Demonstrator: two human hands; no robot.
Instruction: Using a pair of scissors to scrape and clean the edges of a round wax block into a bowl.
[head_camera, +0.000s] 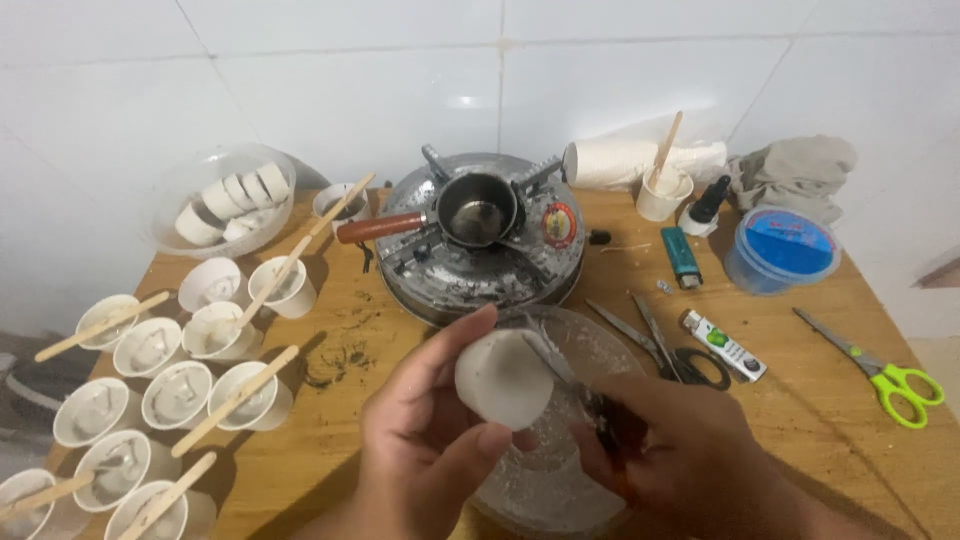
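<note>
White wax block (503, 380) sits clamped in the left hand (425, 440) over the glass bowl (600, 345) at the tabletop's (820, 400) near edge, so shavings cut by the knife (555, 362) gripped in the right hand (680, 440) drop inside.

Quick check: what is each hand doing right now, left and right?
Left hand: closed around a white wax block, held over the glass bowl.
Right hand: closed on a knife, its blade against the block.

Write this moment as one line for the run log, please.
left hand: holds white wax block | right hand: knife on block | below: glass bowl
</note>
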